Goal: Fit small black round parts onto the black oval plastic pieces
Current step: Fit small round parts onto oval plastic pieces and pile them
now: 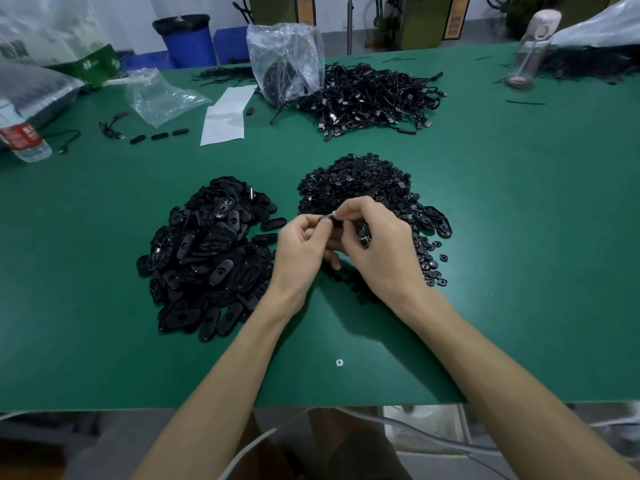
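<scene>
Green table (pixel 104 358) (workshop behind)

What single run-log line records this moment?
left hand, right hand: pinching black piece | oval pile: left | round pile: right

No legible text found. Markings appear on the red bottle label (pixel 19 136), the green carton (pixel 98 62) and an orange placard (pixel 454 22) (all too blurred).

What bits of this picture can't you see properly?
Head view, the only one:
- black piece: fingers of the left hand and right hand cover most of it; no telling whether a round part is fitted.
- clear bag: crinkled plastic blurs the dark contents.
- bottle label: too small to read.
</scene>
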Available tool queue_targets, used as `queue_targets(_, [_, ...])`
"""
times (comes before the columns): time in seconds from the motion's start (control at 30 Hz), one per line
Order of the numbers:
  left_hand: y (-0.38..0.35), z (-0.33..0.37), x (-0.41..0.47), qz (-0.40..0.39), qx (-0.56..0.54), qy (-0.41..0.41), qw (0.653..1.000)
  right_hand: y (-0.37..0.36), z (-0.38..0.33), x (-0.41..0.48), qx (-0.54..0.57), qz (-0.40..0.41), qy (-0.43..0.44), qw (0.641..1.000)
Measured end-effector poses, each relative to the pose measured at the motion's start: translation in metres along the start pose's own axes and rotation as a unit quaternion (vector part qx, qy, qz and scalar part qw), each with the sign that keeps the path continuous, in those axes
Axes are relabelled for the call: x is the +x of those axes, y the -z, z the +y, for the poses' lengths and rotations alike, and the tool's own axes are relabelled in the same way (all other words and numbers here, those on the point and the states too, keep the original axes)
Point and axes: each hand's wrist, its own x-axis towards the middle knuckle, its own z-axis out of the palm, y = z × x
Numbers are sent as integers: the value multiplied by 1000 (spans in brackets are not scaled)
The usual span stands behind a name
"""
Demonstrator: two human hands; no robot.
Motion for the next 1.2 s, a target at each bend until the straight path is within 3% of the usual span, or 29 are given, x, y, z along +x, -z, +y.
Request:
queue_targets(0.27, [3, -2, 1, 2, -13, 4, 1000, -1, -3, -2, 8, -7, 14, 1000])
queue_targets(0.43, [1, -1, 3, -11, -27, 5, 1000, 5, -1, 5, 50, 48, -26, 997])
queue_targets(0.7, [-2, -1, 0, -51, 20, -25, 998, 12, 0, 10, 134, -3, -124, 983])
queue_targets(1.0, [-3, 4, -3, -66, 22, -35, 997, 17, 12, 15, 275, -36, -185, 943])
queue_targets(1.2, [-4, 4, -3, -77, 27, -38, 996, 14, 11, 14, 283, -37, -185, 940])
